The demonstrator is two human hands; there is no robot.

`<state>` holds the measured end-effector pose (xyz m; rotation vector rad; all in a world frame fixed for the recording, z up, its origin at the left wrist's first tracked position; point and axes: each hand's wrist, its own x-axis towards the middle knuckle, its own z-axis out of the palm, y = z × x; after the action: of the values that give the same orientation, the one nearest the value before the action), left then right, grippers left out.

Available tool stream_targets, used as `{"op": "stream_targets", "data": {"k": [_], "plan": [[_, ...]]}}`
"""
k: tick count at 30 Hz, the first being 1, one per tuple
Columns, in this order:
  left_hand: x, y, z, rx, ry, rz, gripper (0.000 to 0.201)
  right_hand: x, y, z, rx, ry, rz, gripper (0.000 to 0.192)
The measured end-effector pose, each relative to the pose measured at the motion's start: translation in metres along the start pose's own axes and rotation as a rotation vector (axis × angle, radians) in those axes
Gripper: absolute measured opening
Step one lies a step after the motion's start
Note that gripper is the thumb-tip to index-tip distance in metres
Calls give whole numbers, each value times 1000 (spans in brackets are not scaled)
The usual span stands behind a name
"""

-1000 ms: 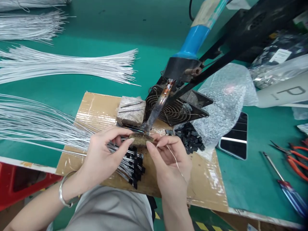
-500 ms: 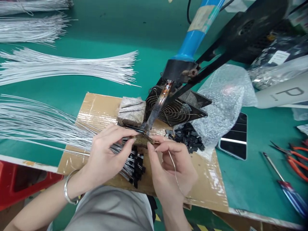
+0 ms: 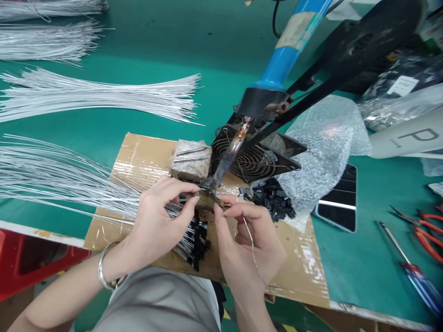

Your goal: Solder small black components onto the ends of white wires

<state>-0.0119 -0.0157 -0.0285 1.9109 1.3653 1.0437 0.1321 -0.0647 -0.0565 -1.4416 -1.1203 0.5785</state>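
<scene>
My left hand [image 3: 166,216] is closed in a pinch at the left end of a small brown block [image 3: 206,202]. What lies between its thumb and forefinger is too small to make out. My right hand [image 3: 251,240] pinches a thin solder wire [image 3: 252,242] whose tail curves down over the palm. Both sets of fingertips sit just below the tip of a blue-handled soldering iron [image 3: 226,166], which slants down from a black stand. Under my left hand lies a bundle of white wires [image 3: 114,203]; some end in black connectors [image 3: 200,244].
Behind the iron stands a black fan [image 3: 256,157]. A pale block [image 3: 191,161] carries two metal rods. Right of my hands are a pile of black pieces [image 3: 275,198], bubble wrap [image 3: 321,152], a phone [image 3: 339,198], a screwdriver [image 3: 415,276] and orange-handled pliers [image 3: 427,235].
My left hand has shifted slightly right, and a dark slim piece seen by its fingertips is now mostly out of sight. My right hand stays almost in place, still pinching the solder wire.
</scene>
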Motion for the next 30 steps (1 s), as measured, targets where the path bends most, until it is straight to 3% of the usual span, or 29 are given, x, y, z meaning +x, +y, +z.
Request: {"op": "stream_targets", "data": {"k": [7, 14, 19, 22, 26, 30], "plan": [[-1, 0, -1, -34, -11, 54, 19, -1, 0, -7, -20, -83, -175, 22], [-4, -4, 3, 40, -59, -31, 14, -3, 3, -5, -88, -26, 32, 12], [3, -9, -23, 192, -61, -30, 16, 10, 20, -11, -15, 35, 159, 17], [24, -31, -53, 445, -24, 19, 15, 16, 28, -12, -38, 21, 186, 22], [76, -86, -89, 827, -12, 81, 26, 14, 26, -18, -272, 69, 72, 21], [131, -139, -108, 900, -106, 131, 37, 8, 20, -33, -351, 65, -70, 33]]}}
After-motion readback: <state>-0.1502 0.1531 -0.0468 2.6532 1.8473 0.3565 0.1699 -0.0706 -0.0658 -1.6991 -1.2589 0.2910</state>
